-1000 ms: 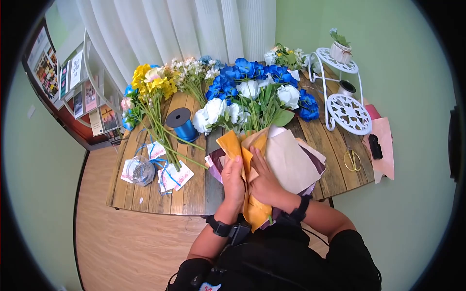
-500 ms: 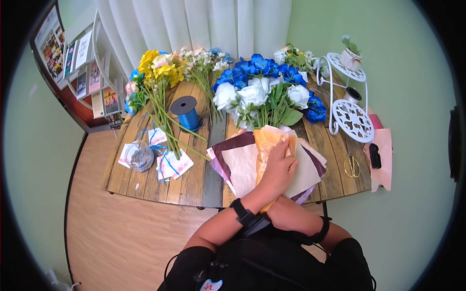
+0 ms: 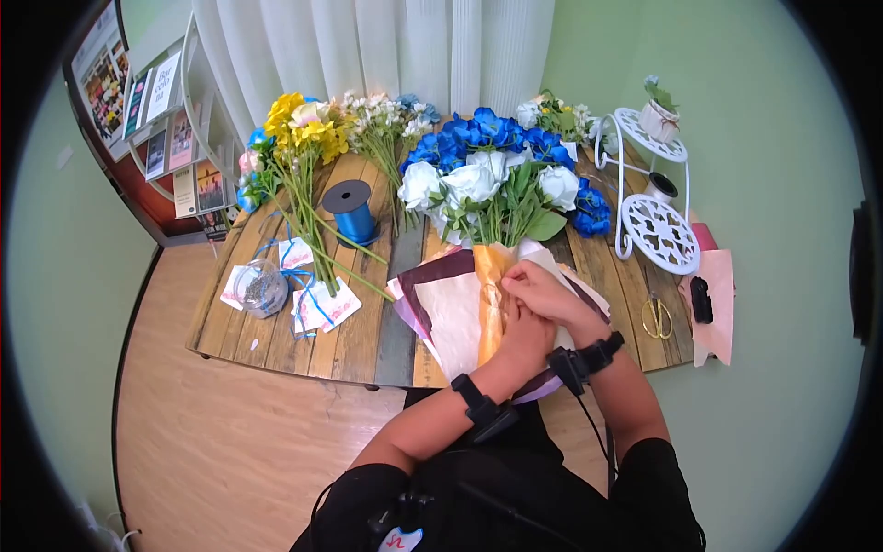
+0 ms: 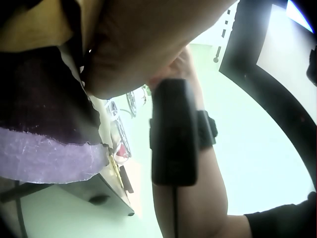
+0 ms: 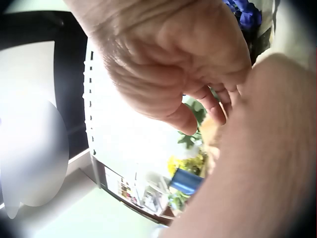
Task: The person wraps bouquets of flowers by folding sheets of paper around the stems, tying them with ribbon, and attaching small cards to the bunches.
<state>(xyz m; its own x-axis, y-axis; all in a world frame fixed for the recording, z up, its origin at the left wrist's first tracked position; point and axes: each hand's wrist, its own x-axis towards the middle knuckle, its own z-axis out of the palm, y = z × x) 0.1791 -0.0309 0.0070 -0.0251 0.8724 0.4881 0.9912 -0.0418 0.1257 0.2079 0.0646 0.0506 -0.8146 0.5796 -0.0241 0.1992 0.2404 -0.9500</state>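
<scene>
In the head view, a bouquet with white roses [image 3: 472,184] and green stems lies in layered pale and dark paper [image 3: 452,315]. An orange-yellow paper strip [image 3: 490,313] runs down its middle. My left hand [image 3: 526,339] grips the wrapped bundle low down; some of its fingers are hidden. Just above it my right hand [image 3: 549,296] reaches across, its fingertips touching the orange strip. The right wrist view shows that hand [image 5: 183,64] with loosely bent fingers and its thumb apart. Purple paper [image 4: 49,156] fills the left wrist view's lower left.
Left of the bouquet stand a blue ribbon spool [image 3: 351,213], yellow flowers [image 3: 308,129], and a clear jar [image 3: 262,290] on printed cards [image 3: 328,306]. Blue flowers [image 3: 487,129] lie behind. At right are a white metal stand [image 3: 660,230], gold scissors [image 3: 656,317] and pink paper [image 3: 717,317].
My left hand has slid down from the orange strip to the lower bundle. My right hand has come up from underneath to the strip's right edge.
</scene>
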